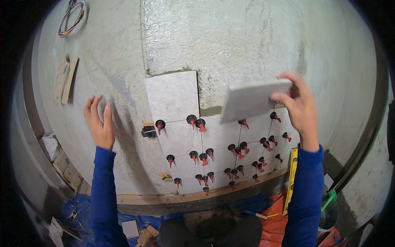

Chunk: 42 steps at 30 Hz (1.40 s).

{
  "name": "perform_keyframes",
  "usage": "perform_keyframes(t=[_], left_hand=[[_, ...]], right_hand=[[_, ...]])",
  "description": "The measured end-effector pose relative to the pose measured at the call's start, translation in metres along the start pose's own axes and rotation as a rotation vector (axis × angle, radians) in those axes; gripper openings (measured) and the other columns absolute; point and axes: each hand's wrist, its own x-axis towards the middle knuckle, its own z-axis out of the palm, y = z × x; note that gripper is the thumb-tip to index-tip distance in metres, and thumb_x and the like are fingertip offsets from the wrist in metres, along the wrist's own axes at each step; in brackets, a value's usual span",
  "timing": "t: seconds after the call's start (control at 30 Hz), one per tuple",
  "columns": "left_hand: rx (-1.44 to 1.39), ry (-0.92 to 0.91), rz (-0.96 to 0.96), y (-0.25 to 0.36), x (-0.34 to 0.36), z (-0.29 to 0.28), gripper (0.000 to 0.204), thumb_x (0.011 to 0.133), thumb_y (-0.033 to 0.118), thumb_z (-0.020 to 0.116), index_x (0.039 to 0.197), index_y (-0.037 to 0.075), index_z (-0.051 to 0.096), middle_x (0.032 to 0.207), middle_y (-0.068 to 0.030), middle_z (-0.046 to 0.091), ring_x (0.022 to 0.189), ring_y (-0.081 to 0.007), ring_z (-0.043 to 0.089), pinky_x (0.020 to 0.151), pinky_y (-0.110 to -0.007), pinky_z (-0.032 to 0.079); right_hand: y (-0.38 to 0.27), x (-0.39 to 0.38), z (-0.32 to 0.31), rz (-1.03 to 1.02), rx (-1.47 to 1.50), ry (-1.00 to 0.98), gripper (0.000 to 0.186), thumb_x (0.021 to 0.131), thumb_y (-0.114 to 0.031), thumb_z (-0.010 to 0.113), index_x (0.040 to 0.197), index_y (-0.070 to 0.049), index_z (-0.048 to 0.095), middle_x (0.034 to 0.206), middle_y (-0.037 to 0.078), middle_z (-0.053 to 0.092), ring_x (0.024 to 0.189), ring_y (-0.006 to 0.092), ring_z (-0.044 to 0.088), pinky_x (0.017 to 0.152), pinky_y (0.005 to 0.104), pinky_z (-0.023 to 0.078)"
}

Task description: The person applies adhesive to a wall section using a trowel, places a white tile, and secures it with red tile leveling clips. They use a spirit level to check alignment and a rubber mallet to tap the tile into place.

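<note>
In my right hand (298,101) a light grey wall tile (251,99) is pinched at its right edge, tilted and slightly blurred, in front of the wall. My left hand (100,123) hovers by the bare wall at the left with its fingers apart, holding nothing. Rows of set tiles (181,138) cover the lower wall, and one tile (173,92) stands a row higher at their left. Black and red levelling clips (203,158) sit along the joints. Right of that upper tile, a coat of wet-looking adhesive (214,45) covers the wall.
A yellow spirit level (291,179) leans at the right, beside a dark bucket (329,216) with a green handle. An electrical box (149,131) borders the tiles. Coiled wires (72,20) hang at upper left. Blue sheeting (154,222) and an orange sheet (275,224) lie below.
</note>
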Motion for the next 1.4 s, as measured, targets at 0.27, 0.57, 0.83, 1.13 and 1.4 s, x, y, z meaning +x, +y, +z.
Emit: perform_keyframes(t=[0.27, 0.57, 0.83, 1.13, 1.4], left_hand=[[0.312, 0.217, 0.053, -0.034, 0.000, 0.066, 0.066, 0.099, 0.051, 0.059, 0.153, 0.015, 0.047, 0.161, -0.0161, 0.037, 0.148, -0.0348, 0.032, 0.120, -0.053, 0.019], [0.345, 0.227, 0.056, -0.030, -0.002, 0.067, 0.065, 0.100, 0.050, 0.056, 0.153, 0.015, 0.048, 0.163, -0.0145, 0.036, 0.148, -0.0332, 0.032, 0.120, -0.050, 0.021], [0.360, 0.238, 0.070, -0.029, -0.002, 0.068, 0.064, 0.101, 0.051, 0.056, 0.153, 0.015, 0.049, 0.162, -0.0140, 0.037, 0.148, -0.0328, 0.033, 0.120, -0.051, 0.020], [0.358, 0.238, 0.068, -0.029, -0.002, 0.068, 0.062, 0.100, 0.048, 0.057, 0.152, 0.014, 0.050, 0.162, -0.0147, 0.038, 0.149, -0.0332, 0.032, 0.120, -0.050, 0.020], [0.397, 0.250, 0.094, -0.031, -0.002, 0.068, 0.062, 0.100, 0.047, 0.057, 0.152, 0.014, 0.050, 0.160, -0.0166, 0.040, 0.147, -0.0345, 0.035, 0.119, -0.050, 0.024]], right_hand=[[0.052, 0.059, 0.047, 0.100, 0.150, -0.144, 0.041, 0.087, -0.018, 0.082, 0.122, -0.003, 0.067, 0.082, 0.001, 0.058, 0.071, 0.0099, 0.056, 0.062, 0.0257, 0.049], [0.072, 0.069, 0.072, 0.153, 0.218, -0.278, 0.035, 0.089, -0.016, 0.080, 0.119, -0.003, 0.066, 0.079, -0.001, 0.060, 0.067, 0.0081, 0.057, 0.058, 0.0248, 0.048], [0.074, 0.067, 0.081, 0.180, 0.166, -0.298, 0.033, 0.090, -0.016, 0.081, 0.116, -0.002, 0.065, 0.076, -0.002, 0.057, 0.063, 0.0070, 0.055, 0.056, 0.0242, 0.048], [0.074, 0.065, 0.088, 0.232, 0.154, -0.289, 0.044, 0.087, -0.014, 0.083, 0.126, -0.003, 0.066, 0.074, -0.003, 0.054, 0.061, 0.0067, 0.053, 0.055, 0.0242, 0.047], [0.076, 0.057, 0.098, 0.142, 0.096, -0.145, 0.050, 0.079, -0.011, 0.085, 0.127, -0.010, 0.069, 0.082, 0.001, 0.053, 0.068, 0.0108, 0.053, 0.064, 0.0296, 0.047]])
